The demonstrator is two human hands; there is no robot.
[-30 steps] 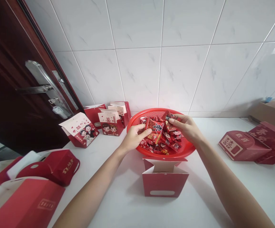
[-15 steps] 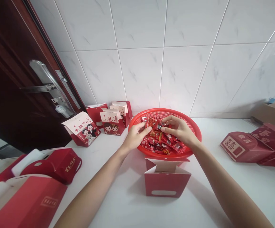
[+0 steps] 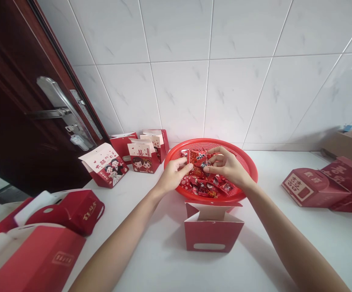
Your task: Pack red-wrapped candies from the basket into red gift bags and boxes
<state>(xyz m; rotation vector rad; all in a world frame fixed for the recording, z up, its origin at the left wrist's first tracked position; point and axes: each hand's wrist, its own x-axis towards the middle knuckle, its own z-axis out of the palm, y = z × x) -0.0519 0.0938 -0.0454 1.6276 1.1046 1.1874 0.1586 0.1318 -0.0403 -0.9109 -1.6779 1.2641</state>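
Note:
A red plastic basket (image 3: pixel 248 166) of wrapped candies (image 3: pixel 208 187) stands against the wall, and both hands reach into it. Between the thumb and fingers of my left hand (image 3: pixel 175 173) is a red candy packet (image 3: pixel 197 155) with a clear edge. My right hand (image 3: pixel 229 167) has its fingers curled around a small dark-and-red wrapped candy (image 3: pixel 206 165), partly hidden by the fingertips. Directly in front of the basket, an open-topped red gift box (image 3: pixel 214 235) stands upright between my forearms, its pale inside showing.
Several small boxes with cartoon couples (image 3: pixel 142 162) stand at the back left. Larger red boxes (image 3: pixel 42 251) fill the front left, near a dark door (image 3: pixel 8 101). On the right are more red boxes (image 3: pixel 315 188) and a cardboard carton (image 3: pixel 342 144). White tiles (image 3: pixel 178 93) rise behind.
My right hand's fingers have curled in more, and the candy at its fingertips has shifted slightly down. The packet by my left hand shows more of its face. The boxes stay put.

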